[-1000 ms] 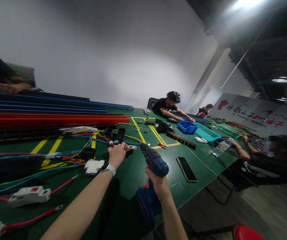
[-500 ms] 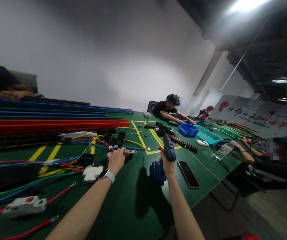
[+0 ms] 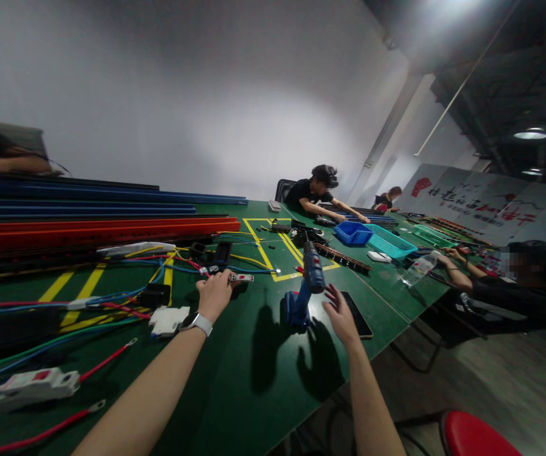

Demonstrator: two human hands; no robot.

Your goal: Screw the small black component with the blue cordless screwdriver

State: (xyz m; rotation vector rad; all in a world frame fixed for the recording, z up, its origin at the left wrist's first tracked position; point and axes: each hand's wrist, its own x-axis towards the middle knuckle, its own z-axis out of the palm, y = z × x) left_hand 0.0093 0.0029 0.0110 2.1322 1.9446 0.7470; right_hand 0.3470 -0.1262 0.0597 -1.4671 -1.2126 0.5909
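My left hand (image 3: 215, 294) is closed on a small white circuit breaker (image 3: 242, 278) with a red mark, its fingers wrapped at the left end. Right of it, a blue cordless drill (image 3: 311, 272) stands upright on its battery, chuck pointing away from me. Just beside the drill, apart from its grip, my right hand (image 3: 341, 313) is open with fingers spread and nothing in it. Partly behind that hand lies a black phone (image 3: 359, 316). Another white breaker (image 3: 167, 320) rests near my left wrist.
Wires with red lugs and a white breaker (image 3: 40, 385) lie at the left. Orange rails (image 3: 102, 233) and blue rails (image 3: 111, 193) lie behind. A blue bin (image 3: 353, 233) and a teal basket (image 3: 391, 241) stand at the back right. Co-workers sit around the table.
My right hand has let go of the drill and moved right, its fingers opening. The drill now stands by itself. My left hand still holds the breaker. The view has shifted slightly.
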